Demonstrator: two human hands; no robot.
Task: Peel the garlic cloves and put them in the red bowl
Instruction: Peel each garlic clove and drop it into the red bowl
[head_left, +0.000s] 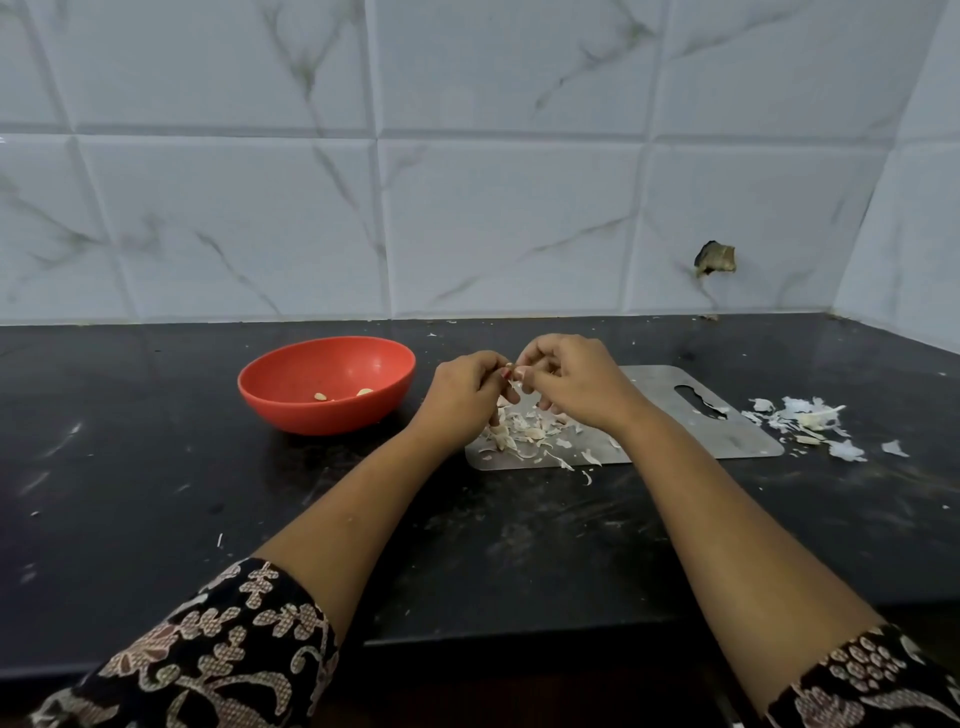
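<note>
Over the left end of the steel cutting board (727, 431), the left hand (460, 397) and right hand (574, 382) meet, their fingers (540, 364) curled and pinching one small garlic clove (513, 374) between them, with a strip of skin hanging from it. Beneath them a heap of peel scraps (524, 434) lies on the board. Left of the hands, apart from the board, the red bowl (270, 400) stands on the black worktop (156, 467) with two peeled cloves (320, 396) inside. More skins (810, 415) lie on the worktop just right of the board. Patterned sleeves (234, 649) cover both upper forearms.
</note>
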